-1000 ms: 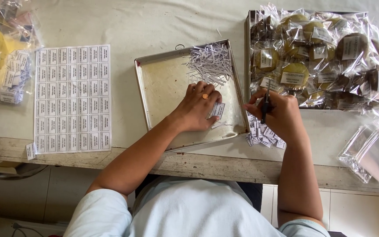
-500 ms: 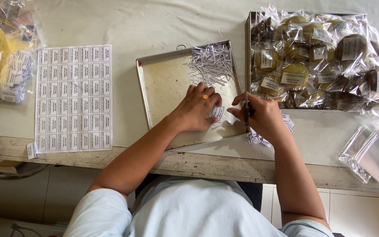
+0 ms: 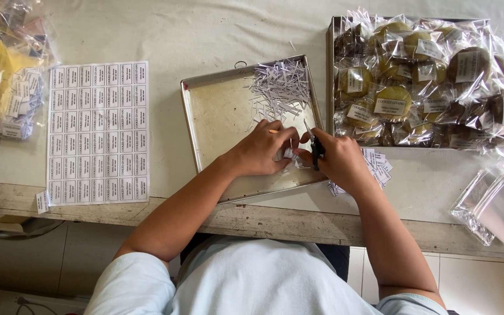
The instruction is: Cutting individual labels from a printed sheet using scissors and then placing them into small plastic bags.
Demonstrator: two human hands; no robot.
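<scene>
leaning over the table, the person has both hands meeting above the lower right corner of a shallow metal tray. the left hand is curled, fingertips pinching a small white label strip against the tray floor. the right hand is clenched around a pair of small dark scissors, blades pointing up just beside the strip. a heap of thin white paper trimmings lies in the tray's upper right corner. cut labels sit in a loose pile just right of the right hand. a full sheet of labels lies well to the left, and a tray of bagged cookies stands at the right, empty clear bags below it.
</scene>
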